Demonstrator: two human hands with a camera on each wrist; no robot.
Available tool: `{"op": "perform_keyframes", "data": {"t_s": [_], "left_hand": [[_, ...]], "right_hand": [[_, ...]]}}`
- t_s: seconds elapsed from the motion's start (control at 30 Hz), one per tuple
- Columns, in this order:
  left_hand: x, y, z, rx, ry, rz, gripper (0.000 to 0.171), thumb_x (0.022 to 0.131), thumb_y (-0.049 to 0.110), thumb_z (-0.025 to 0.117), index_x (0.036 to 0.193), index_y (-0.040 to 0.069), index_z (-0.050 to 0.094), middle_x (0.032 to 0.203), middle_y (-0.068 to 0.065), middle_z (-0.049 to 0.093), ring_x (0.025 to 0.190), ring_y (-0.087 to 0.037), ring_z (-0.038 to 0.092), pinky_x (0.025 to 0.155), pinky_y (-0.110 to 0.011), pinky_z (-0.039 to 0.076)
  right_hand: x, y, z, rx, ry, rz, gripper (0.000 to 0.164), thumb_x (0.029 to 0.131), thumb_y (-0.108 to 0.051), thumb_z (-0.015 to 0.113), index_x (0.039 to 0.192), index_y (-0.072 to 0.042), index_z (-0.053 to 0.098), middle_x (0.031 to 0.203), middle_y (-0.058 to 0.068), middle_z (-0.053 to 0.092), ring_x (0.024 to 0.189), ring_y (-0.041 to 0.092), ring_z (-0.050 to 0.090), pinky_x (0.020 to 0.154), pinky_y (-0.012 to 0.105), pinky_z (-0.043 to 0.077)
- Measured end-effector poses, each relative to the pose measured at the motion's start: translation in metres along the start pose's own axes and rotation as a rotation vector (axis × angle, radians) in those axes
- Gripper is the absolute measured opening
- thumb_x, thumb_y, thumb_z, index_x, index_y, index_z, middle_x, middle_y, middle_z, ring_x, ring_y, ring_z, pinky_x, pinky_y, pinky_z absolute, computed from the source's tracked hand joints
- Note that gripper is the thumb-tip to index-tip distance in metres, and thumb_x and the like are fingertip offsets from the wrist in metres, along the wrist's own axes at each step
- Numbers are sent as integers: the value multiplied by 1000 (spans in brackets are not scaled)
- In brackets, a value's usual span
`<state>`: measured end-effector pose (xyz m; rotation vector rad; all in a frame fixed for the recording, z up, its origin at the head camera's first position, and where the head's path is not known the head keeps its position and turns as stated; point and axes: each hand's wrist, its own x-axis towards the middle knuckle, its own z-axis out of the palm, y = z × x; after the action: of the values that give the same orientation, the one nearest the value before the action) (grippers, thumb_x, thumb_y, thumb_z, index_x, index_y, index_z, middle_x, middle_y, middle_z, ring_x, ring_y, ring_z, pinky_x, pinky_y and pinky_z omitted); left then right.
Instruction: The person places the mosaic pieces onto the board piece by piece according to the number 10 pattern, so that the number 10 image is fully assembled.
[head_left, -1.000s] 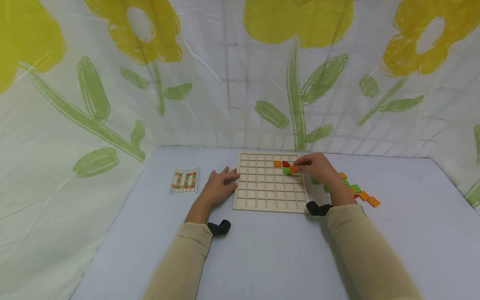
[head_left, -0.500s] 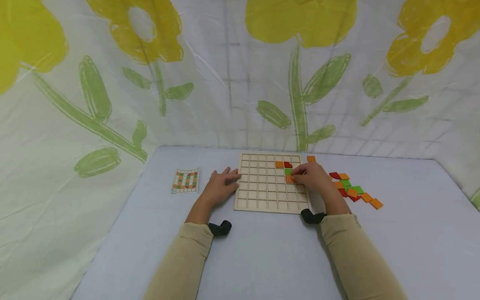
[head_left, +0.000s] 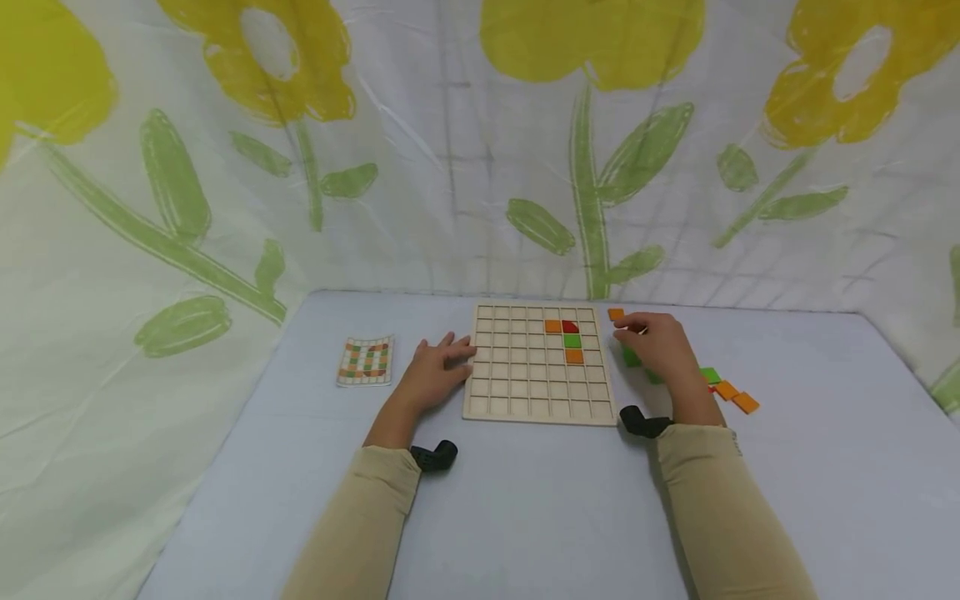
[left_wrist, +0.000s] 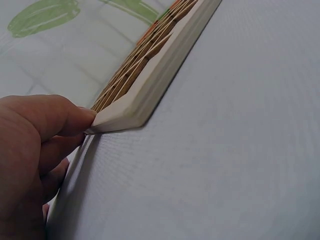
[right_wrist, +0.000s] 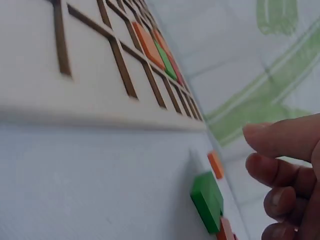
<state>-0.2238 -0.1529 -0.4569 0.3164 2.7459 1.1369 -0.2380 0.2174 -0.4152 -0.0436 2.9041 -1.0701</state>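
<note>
Hovering just right of the grid board [head_left: 517, 388], the right hand [head_left: 660, 346] is holding nothing: its thumb and forefinger are standing slightly apart and its other fingers are curling loosely. The left hand [head_left: 433, 377] is resting against the board's left edge with relaxed, spread fingers, probably steadying it. On the board, 4 tiles are sitting in place: an orange tile [head_left: 552, 326] is lying left of a red tile [head_left: 570, 327], while a green tile [head_left: 572, 341] and a nearer orange tile [head_left: 573, 356] are filling the red tile's column towards the person. Loose tiles [head_left: 709, 376] are lying to the right, partly hidden by the right hand; 1 lone orange tile [head_left: 616, 314] is lying just beside the board's far right corner.

Working well here is likely meaning pinching 1 tile by opposite edges, checking its colour against the pattern card [head_left: 365, 361], then lowering it flat so no corner is catching, while the left hand is pressing only lightly.
</note>
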Motion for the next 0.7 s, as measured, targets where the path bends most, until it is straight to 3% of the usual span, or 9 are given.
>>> {"op": "perform_keyframes", "data": {"t_s": [0.27, 0.43, 0.53, 0.7], "left_hand": [[0, -1, 1, 0, 4, 2, 38, 96, 28, 62, 133, 18, 63, 151, 8, 45, 150, -15, 23, 126, -44, -5], [1, -2, 2, 1, 5, 1, 38, 96, 28, 62, 133, 18, 63, 151, 8, 45, 150, -16, 23, 126, -45, -5], [1, -1, 3, 0, 4, -2, 39, 96, 28, 61, 134, 19, 63, 151, 8, 45, 150, -15, 23, 126, -44, -5], [0, 1, 2, 0, 4, -10, 39, 96, 28, 62, 134, 19, 63, 151, 10, 45, 150, -14, 23, 126, -43, -5]], "right_hand": [[-2, 20, -10, -95, -91, 138, 48, 93, -41, 63, 125, -4, 64, 113, 22, 61, 87, 28, 59, 64, 31, 50], [1, 20, -3, -215, -75, 167, 57, 91, -49, 61, 123, -2, 65, 118, 23, 63, 95, 32, 59, 72, 39, 52], [3, 17, 1, -212, -54, 144, 50, 90, -42, 65, 119, -2, 68, 116, 22, 64, 95, 33, 59, 75, 42, 52], [4, 11, 5, -146, -26, 34, 28, 91, -25, 65, 111, -6, 66, 112, 19, 62, 95, 32, 56, 76, 43, 49]]}}
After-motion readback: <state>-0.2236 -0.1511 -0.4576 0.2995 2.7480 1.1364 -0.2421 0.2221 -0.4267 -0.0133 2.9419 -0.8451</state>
